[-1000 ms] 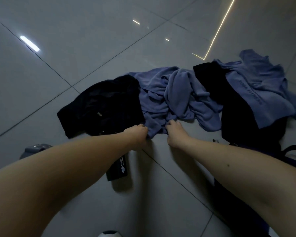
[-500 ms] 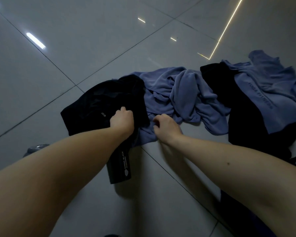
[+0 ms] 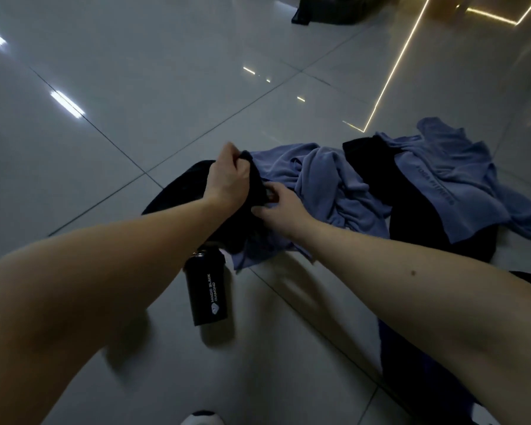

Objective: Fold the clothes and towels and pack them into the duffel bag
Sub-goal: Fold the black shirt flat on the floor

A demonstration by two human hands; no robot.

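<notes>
A black garment (image 3: 178, 191) hangs lifted off the tiled floor, gripped at its top edge by my left hand (image 3: 227, 179). My right hand (image 3: 278, 207) pinches the same black cloth just to the right, lower down. Behind them a crumpled blue towel (image 3: 325, 179) lies on the floor. Further right, a second black garment (image 3: 411, 216) lies under a blue shirt (image 3: 448, 182) with printed lettering. A dark blue duffel bag (image 3: 411, 372) shows partly under my right forearm at the lower right.
A black bottle (image 3: 206, 292) with white lettering lies on the floor below the lifted garment. A dark bag or object (image 3: 331, 10) sits at the far top. A white shoe tip (image 3: 201, 420) shows at the bottom edge.
Both hands left the blue towel and moved to the black garment, then raised it off the floor. The bottle under it has come into full view.
</notes>
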